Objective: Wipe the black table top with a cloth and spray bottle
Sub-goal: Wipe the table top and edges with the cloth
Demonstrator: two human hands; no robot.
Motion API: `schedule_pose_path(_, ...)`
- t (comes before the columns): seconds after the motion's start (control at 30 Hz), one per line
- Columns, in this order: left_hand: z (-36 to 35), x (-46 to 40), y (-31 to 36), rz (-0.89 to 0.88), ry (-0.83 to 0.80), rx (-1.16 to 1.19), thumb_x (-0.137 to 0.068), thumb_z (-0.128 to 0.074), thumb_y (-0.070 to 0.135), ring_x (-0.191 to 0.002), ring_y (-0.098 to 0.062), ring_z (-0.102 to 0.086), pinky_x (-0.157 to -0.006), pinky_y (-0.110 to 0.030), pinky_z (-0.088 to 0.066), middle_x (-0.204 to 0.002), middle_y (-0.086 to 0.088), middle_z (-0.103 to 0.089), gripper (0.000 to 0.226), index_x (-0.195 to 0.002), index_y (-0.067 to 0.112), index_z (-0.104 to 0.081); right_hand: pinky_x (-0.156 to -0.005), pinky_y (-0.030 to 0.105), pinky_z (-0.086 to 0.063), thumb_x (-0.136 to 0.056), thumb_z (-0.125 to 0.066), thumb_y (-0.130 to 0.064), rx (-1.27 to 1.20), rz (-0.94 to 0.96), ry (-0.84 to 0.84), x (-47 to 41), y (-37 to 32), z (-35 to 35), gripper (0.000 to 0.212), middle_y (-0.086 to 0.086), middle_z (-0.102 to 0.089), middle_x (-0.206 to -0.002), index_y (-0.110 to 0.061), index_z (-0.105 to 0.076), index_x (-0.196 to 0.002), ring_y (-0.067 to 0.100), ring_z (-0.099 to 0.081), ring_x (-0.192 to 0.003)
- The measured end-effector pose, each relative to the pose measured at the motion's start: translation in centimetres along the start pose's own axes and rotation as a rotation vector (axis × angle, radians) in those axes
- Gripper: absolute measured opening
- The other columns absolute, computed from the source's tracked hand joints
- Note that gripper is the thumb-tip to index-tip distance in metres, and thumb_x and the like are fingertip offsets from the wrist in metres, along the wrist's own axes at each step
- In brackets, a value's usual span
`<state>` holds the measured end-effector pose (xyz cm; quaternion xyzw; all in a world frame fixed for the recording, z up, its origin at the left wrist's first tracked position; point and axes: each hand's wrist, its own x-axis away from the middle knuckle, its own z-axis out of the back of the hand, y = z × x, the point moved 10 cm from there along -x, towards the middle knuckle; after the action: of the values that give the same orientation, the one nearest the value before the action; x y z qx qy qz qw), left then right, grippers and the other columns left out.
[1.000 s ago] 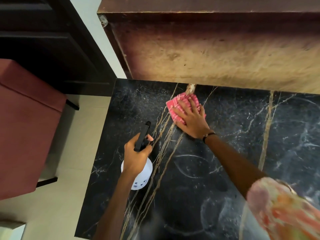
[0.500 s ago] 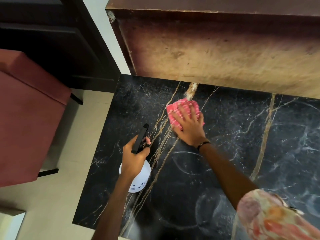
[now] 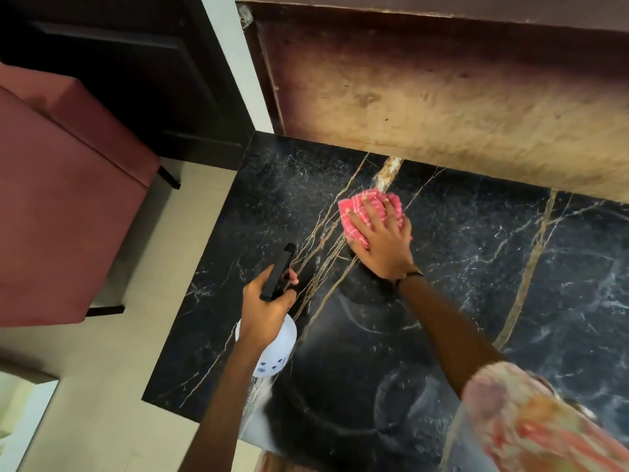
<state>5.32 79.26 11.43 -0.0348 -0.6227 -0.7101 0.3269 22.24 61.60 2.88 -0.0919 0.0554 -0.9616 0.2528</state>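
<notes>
Head view, looking down: the right hand (image 3: pixel 381 247) presses flat, fingers spread, on a pink cloth (image 3: pixel 360 212) lying on the black desk (image 3: pixel 510 267) near its far edge. Nearer the body and to its left, the left hand (image 3: pixel 265 308) grips a white spray bottle (image 3: pixel 275 349) by its black trigger head, held just above the desk. Risks, as I judge them: the cloth may bunch under the palm and skip patches, or spray aimed leftward may drift past the desk edge onto the floor (image 3: pixel 102 386) and the red seat (image 3: pixel 61 216).
</notes>
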Motion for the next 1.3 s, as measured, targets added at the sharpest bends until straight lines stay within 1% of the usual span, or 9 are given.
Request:
schedule_pose_path(0.13, 0.3, 0.7, -0.5, -0.056, 0.012, 0.008, -0.076, -0.059, -0.001, -0.045, -0.005, -0.050, -0.052, -0.016, -0.039, -0.055, 0.011, -0.059, 0.018, -0.080, 0.015, -0.065, -0.106, 0.071, -0.020, -0.091, -0.030, -0.056, 0.001, 0.194, 0.055, -0.2, -8.7, -0.7, 0.054, 0.003, -0.039, -0.150, -0.036, -0.044, -0.139, 0.040, -0.029, -0.139)
schedule_pose_path(0.3, 1.1, 2.3, -1.1, -0.070, 0.038, 0.045, -0.072, -0.053, -0.007, -0.043, -0.007, -0.048, -0.049, -0.013, -0.039, -0.062, 0.004, -0.059, 0.025, -0.079, 0.015, -0.064, -0.112, 0.063, -0.017, -0.093, -0.034, -0.058, 0.055, 0.485, 0.085, 8.3, -10.5, -2.4, 0.056, -0.001, -0.029, -0.156, -0.040, -0.027, -0.146, 0.036, -0.014, -0.145)
schedule_pose_path(0.57, 3.1, 4.8, -3.3, 0.021, 0.097, 0.024, -0.085, -0.055, -0.011, -0.056, -0.013, -0.052, -0.086, -0.067, -0.043, -0.085, -0.007, -0.067, 0.031, -0.086, 0.019, -0.065, -0.109, 0.067, -0.018, -0.090, -0.028, -0.062, 0.011, 0.153, 0.003, 4.7, -3.7, -1.4, 0.061, 0.001, -0.025, -0.157, -0.038, -0.030, -0.146, 0.036, -0.017, -0.144)
schedule_pose_path(0.73, 3.6, 5.6, -3.5, -0.028, 0.095, 0.060, -0.080, -0.057, -0.007, -0.046, -0.011, -0.049, -0.052, -0.021, -0.046, -0.059, 0.007, -0.063, 0.025, -0.080, 0.017, -0.066, -0.107, 0.072, -0.016, -0.092, -0.029, -0.058, -0.041, 0.196, -0.010, 3.1, -13.1, -2.7, 0.055, 0.001, -0.029, -0.155, -0.040, -0.034, -0.143, 0.038, -0.018, -0.144)
schedule_pose_path(0.87, 3.8, 6.0, -3.5, -0.032, 0.071, 0.050, -0.080, -0.059, -0.002, -0.036, -0.007, -0.039, -0.042, -0.022, -0.036, -0.042, 0.003, -0.049, 0.037, -0.059, 0.028, -0.063, -0.111, 0.066, -0.015, -0.093, -0.032, -0.059, 0.019, 0.506, -0.017, 10.1, -17.2, -4.6, 0.056, -0.001, -0.022, -0.158, -0.044, -0.021, -0.146, 0.038, -0.008, -0.146)
schedule_pose_path(1.0, 4.5, 6.6, -3.9, -0.014, 0.071, 0.048, -0.083, -0.061, -0.004, -0.057, -0.024, -0.059, -0.071, -0.055, -0.053, -0.060, 0.004, -0.061, 0.028, -0.078, 0.022, -0.066, -0.110, 0.060, -0.024, -0.092, -0.030, -0.064, 0.039, 0.488, 0.036, 14.9, -10.2, -3.6, 0.056, -0.003, -0.033, -0.153, -0.043, -0.028, -0.144, 0.030, -0.019, -0.144)
schedule_pose_path(1.1, 5.3, 7.2, -4.8, 0.015, 0.091, 0.042, -0.087, -0.057, -0.005, -0.081, -0.050, -0.058, -0.096, -0.066, -0.038, -0.069, 0.002, -0.064, 0.028, -0.083, 0.022, -0.065, -0.105, 0.063, -0.029, -0.090, -0.033, -0.063, 0.042, 0.259, -0.012, 12.6, -4.3, -2.9, 0.059, 0.002, -0.030, -0.155, -0.040, -0.031, -0.144, 0.032, -0.016, -0.144)
schedule_pose_path(1.2, 5.9, 8.1, -5.6, 0.012, 0.084, 0.034, -0.086, -0.057, -0.007, -0.070, -0.034, -0.063, -0.091, -0.059, -0.046, -0.068, 0.004, -0.064, 0.028, -0.085, 0.020, -0.066, -0.107, 0.066, -0.018, -0.088, -0.030, -0.065, -0.016, 0.064, -0.003, 8.8, -5.7, -2.0, 0.063, 0.001, -0.023, -0.157, -0.039, -0.029, -0.145, 0.037, -0.015, -0.144)
schedule_pose_path(1.3, 6.3, 9.0, -6.1, -0.032, 0.047, 0.053, -0.084, -0.058, -0.009, -0.052, -0.009, -0.059, -0.065, -0.026, -0.050, -0.056, 0.011, -0.062, 0.024, -0.085, 0.014, -0.065, -0.105, 0.071, -0.010, -0.090, -0.034, -0.062, -0.044, 0.080, -0.006, 7.5, -11.7, -2.8, 0.060, 0.002, -0.024, -0.157, -0.038, -0.032, -0.145, 0.039, -0.016, -0.143)
